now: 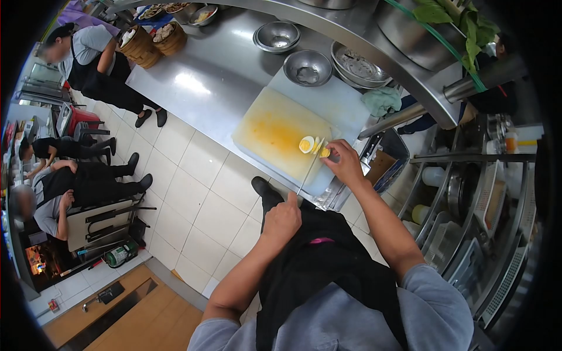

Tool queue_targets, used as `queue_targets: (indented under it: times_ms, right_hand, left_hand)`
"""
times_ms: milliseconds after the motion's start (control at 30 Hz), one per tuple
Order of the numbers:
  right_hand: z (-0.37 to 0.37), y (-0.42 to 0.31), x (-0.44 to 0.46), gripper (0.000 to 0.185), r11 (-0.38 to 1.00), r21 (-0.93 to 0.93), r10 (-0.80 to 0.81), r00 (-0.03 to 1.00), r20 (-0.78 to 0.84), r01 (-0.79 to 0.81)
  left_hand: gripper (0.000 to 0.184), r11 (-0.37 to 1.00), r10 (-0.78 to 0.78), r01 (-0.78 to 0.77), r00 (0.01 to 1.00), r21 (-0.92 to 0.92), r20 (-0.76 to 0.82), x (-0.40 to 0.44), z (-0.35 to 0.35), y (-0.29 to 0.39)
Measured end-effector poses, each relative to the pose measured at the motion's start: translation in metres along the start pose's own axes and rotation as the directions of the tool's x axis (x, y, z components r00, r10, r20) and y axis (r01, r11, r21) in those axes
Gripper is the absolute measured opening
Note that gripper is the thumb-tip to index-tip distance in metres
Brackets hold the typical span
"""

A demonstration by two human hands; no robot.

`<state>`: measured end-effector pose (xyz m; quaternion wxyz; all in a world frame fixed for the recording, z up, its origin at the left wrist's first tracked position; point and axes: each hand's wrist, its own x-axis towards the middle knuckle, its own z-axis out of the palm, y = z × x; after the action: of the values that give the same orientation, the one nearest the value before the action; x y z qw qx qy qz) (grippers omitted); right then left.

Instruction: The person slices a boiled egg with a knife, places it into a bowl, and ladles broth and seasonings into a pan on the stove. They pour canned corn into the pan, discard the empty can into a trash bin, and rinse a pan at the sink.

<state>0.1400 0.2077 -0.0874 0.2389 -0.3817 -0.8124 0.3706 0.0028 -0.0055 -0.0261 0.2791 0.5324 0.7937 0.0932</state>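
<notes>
My left hand (283, 221) is closed round the handle of a knife (306, 175), its thin blade pointing up over the board to the egg. My right hand (344, 161) pinches a piece of boiled egg (325, 152) near the board's right edge. Beside it, thin egg slices (317, 144) lean together, and a cut egg half (306, 144) shows its yolk. All of this is on a pale cutting board (252, 131) stained yellow in the middle. The knife's handle is mostly hidden by my left hand.
Metal bowls (308, 68) stand behind the board on the steel counter (193, 82). A green cloth (381, 101) lies at the right, near a shelf post (392, 121). Bamboo steamers (140, 48) sit at the far left. Several people stand or sit at the left; racks (468, 234) are at right.
</notes>
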Motion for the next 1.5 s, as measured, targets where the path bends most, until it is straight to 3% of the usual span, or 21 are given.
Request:
queue_targets:
  times_ms: [400, 500, 600, 700, 767, 900, 967, 1100, 1167, 1267, 1367, 1500]
  right_hand:
    - [0.001, -0.007, 0.001, 0.035, 0.999, 0.045, -0.011, 1.0, -0.029, 0.013]
    - [-0.004, -0.016, 0.002, 0.039, 0.999, 0.05, 0.02, 1.0, 0.019, -0.021]
    - [-0.003, -0.008, 0.001, 0.042, 0.999, 0.024, -0.049, 0.998, 0.038, 0.049]
    - [-0.003, -0.006, 0.003, 0.04, 1.0, -0.021, -0.016, 0.994, 0.106, 0.018]
    - [-0.001, -0.003, 0.004, 0.042, 0.997, -0.045, -0.059, 0.994, 0.087, 0.063]
    - [-0.001, -0.005, 0.006, 0.041, 0.998, -0.053, -0.028, 0.993, 0.117, 0.034]
    - [0.0, -0.002, 0.006, 0.044, 0.996, -0.075, -0.028, 0.99, 0.138, 0.039]
    - [-0.002, -0.013, 0.008, 0.045, 0.995, -0.096, -0.01, 0.993, 0.12, 0.022]
    - [-0.004, -0.019, 0.008, 0.044, 0.998, 0.009, 0.055, 0.996, 0.064, -0.055]
    - [-0.002, -0.012, 0.003, 0.038, 0.991, -0.064, 0.125, 0.988, 0.088, -0.119]
    - [0.001, -0.002, -0.001, 0.036, 0.998, -0.052, 0.031, 0.999, 0.037, -0.029]
    - [0.0, -0.002, -0.002, 0.034, 0.999, -0.048, 0.021, 1.0, 0.017, -0.02]
  left_hand:
    - [0.022, 0.999, 0.024, -0.024, 1.0, 0.039, -0.012, 0.001, 0.008, -0.003]
    - [0.023, 0.999, 0.024, -0.023, 1.0, 0.036, -0.011, 0.0, 0.008, -0.003]
    - [0.023, 0.998, 0.028, -0.027, 0.999, 0.05, -0.026, -0.001, 0.009, -0.003]
    - [0.014, 0.997, 0.036, -0.031, 0.996, 0.069, -0.08, -0.003, 0.006, -0.001]
    - [0.026, 0.993, -0.001, 0.002, 1.0, 0.119, -0.009, -0.004, 0.001, 0.001]
    - [0.025, 0.989, -0.018, 0.02, 1.0, 0.145, -0.017, -0.006, -0.001, 0.002]
    - [0.011, 0.988, 0.037, -0.019, 0.992, 0.152, -0.121, -0.007, 0.0, 0.001]
    - [0.011, 0.987, 0.031, -0.013, 0.994, 0.16, -0.109, -0.007, -0.003, 0.001]
    - [0.011, 0.992, 0.02, -0.009, 0.996, 0.128, -0.083, -0.007, -0.004, 0.001]
    - [0.012, 0.993, 0.019, -0.012, 0.998, 0.114, -0.062, -0.007, -0.006, 0.002]
    - [0.013, 0.995, 0.019, -0.013, 0.997, 0.095, -0.069, -0.007, -0.007, 0.005]
    - [0.013, 0.996, 0.04, -0.033, 0.996, 0.088, -0.076, -0.009, -0.007, 0.009]
